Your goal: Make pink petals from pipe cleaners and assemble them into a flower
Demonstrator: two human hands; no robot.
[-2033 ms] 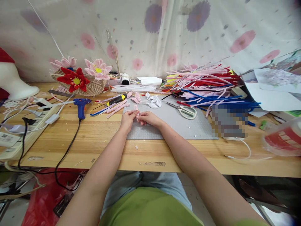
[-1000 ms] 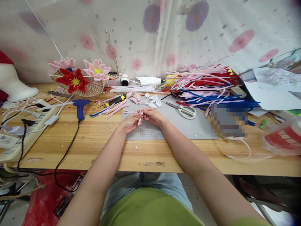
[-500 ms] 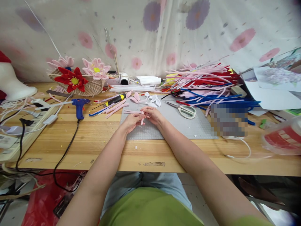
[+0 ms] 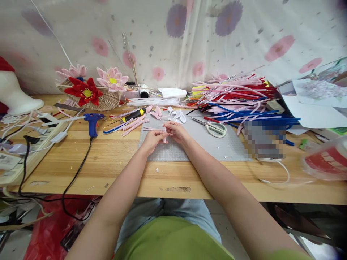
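Over the grey cutting mat, my left hand and my right hand meet fingertip to fingertip. Both are closed on a pale pink pipe cleaner, a short length of which sticks up and down between the fingers. Thin pink strands stretch leftward just behind the left fingers. Beyond the hands lie white petal shapes and pink petal shapes. Scissors with pale handles rest on the mat to the right.
A blue glue gun with a black cord stands at left, near a power strip. Bundled pipe cleaners pile up at back right. Felt-like flowers sit at back left. A plastic tub is at far right.
The hands keep their hold at nearly the same spot, with the pink piece now more upright between the fingers. The whole view has shifted very slightly.
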